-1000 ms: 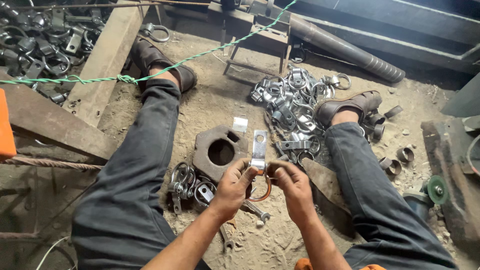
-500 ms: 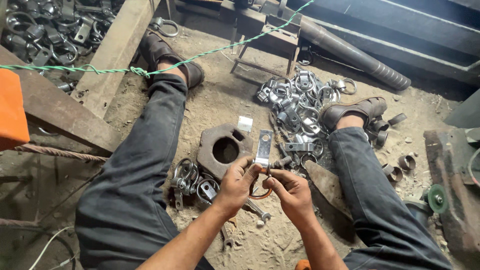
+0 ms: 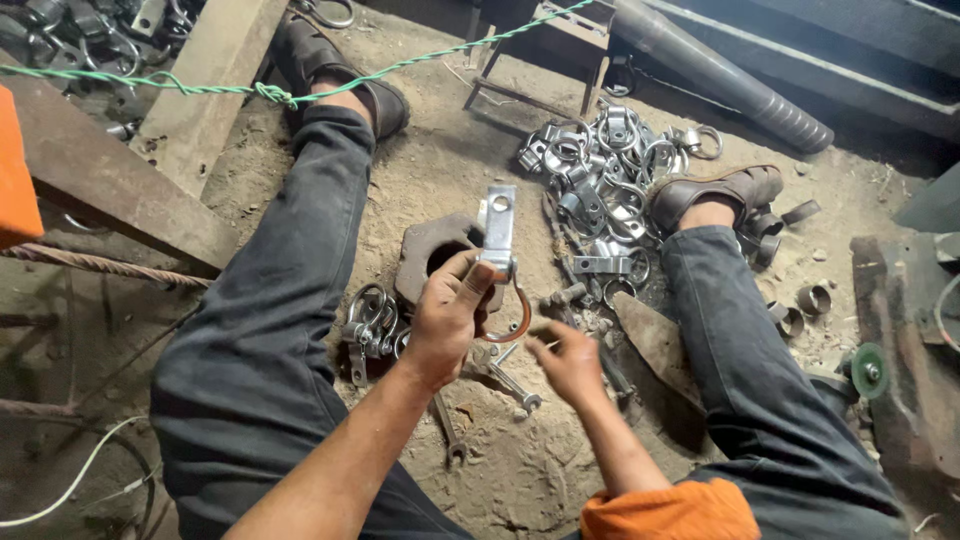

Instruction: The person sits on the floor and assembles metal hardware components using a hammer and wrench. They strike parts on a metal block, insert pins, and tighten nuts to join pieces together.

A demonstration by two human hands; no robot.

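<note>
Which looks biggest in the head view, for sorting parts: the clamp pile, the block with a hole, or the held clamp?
1. Clamp pile
2. Block with a hole, partly hidden by the left hand
3. Held clamp, though nearer the camera

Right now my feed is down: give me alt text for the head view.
Seen from above, a seated person's left hand holds up a metal pipe clamp with a flat holed tab and curved band, while the right hand, fingers loosely curled, hovers just beside it. Legs in dark trousers are spread on a sandy floor, with a pile of shiny clamps near the right shoe.
</note>
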